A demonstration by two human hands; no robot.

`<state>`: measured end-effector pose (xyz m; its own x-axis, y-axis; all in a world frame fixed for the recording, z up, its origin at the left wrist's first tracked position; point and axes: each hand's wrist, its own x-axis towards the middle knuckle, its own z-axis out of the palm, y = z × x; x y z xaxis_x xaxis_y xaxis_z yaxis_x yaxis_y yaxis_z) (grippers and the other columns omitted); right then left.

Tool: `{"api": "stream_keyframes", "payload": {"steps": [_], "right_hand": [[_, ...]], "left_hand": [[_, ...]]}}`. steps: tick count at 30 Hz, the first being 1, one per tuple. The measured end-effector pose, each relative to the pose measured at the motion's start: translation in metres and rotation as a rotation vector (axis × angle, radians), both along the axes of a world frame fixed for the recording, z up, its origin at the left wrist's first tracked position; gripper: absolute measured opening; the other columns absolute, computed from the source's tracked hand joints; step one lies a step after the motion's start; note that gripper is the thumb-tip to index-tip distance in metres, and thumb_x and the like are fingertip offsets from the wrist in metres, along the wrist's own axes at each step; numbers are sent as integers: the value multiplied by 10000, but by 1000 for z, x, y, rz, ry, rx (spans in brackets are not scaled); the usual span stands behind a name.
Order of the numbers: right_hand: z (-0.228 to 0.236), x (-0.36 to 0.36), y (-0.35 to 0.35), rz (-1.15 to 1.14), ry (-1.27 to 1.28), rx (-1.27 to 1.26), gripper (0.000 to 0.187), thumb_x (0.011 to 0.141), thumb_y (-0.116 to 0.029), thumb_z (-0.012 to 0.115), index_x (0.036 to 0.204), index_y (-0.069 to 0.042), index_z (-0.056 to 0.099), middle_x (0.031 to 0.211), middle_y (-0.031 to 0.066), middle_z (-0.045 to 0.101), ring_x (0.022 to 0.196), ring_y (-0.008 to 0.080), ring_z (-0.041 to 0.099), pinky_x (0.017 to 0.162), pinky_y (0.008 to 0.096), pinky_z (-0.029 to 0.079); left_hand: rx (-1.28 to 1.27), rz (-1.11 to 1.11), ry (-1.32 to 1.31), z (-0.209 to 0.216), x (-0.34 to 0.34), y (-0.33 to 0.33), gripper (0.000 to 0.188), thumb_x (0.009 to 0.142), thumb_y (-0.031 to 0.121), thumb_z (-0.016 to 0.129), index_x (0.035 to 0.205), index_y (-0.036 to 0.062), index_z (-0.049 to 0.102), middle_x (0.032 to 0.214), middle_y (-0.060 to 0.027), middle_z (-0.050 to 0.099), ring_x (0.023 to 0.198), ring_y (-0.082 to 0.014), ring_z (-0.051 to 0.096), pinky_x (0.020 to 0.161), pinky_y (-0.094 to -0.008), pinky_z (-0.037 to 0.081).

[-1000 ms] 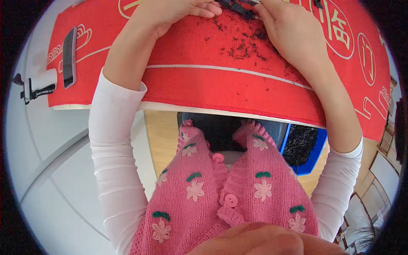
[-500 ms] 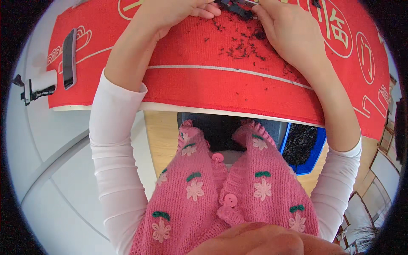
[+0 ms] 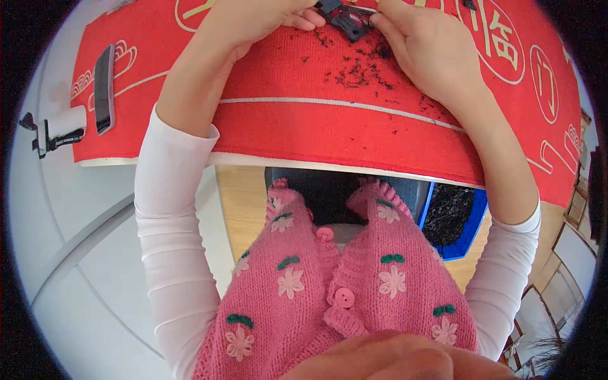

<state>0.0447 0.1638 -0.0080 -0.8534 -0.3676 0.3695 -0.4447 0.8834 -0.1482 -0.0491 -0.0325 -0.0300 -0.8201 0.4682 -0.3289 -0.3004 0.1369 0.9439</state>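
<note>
At the top edge of the head view, my left hand is closed on a small black plastic part, its fingertips partly cut off by the frame. My right hand is closed at the other side of that part, with finger and thumb around a thin silvery tool that reaches toward it. Only a sliver of the tool shows, so its kind is unclear. Below both hands, small black scraps lie scattered over the red cloth.
A dark-screened phone lies at the cloth's left, beside a white roll-shaped thing with a black strap. Under the table's front edge at right stands a blue bin holding black scraps. A small black piece sits at the far right.
The black part has turned and tilted between my hands, showing a broader face lower in view. Both arms stay nearly where they were.
</note>
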Motion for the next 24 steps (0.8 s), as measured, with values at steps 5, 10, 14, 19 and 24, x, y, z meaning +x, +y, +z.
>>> {"api": "stream_keyframes", "payload": {"steps": [5, 10, 14, 19, 24], "right_hand": [[0, -5, 3, 103, -49, -124, 148, 805, -142, 504, 708, -31, 491, 589, 121, 536, 483, 278, 505, 464, 327, 404], [1, 1, 12, 10, 65, -14, 135, 789, -133, 522, 696, -38, 498, 584, 102, 522, 468, 254, 488, 453, 311, 392], [5, 3, 12, -67, 222, 168, 134, 773, -129, 538, 674, -45, 505, 583, 82, 508, 468, 230, 476, 451, 297, 384], [5, 4, 8, -65, 240, 194, 141, 753, -129, 554, 641, -55, 511, 593, 58, 494, 488, 203, 471, 460, 280, 381], [3, 4, 6, -81, 300, 198, 142, 739, -128, 562, 622, -63, 516, 614, 47, 496, 519, 190, 477, 482, 272, 386]], "left_hand": [[-40, 3, 30, 3, 2, 1, 84, 779, 16, 570, 811, -51, 609, 663, -107, 600, 523, -116, 571, 484, -151, 485], [-24, 23, 52, 5, 6, 6, 82, 779, 22, 573, 803, -48, 609, 645, -108, 596, 507, -116, 566, 475, -150, 481], [-29, 48, 50, 2, 6, 4, 85, 781, 28, 572, 794, -48, 607, 626, -110, 592, 493, -117, 561, 466, -151, 474], [59, 1, 71, 4, 8, 1, 93, 786, 35, 566, 783, -49, 605, 605, -111, 587, 481, -118, 555, 455, -151, 464], [56, -15, 88, 2, 7, 1, 98, 788, 36, 561, 778, -52, 603, 600, -112, 587, 479, -117, 552, 449, -149, 456]]}}
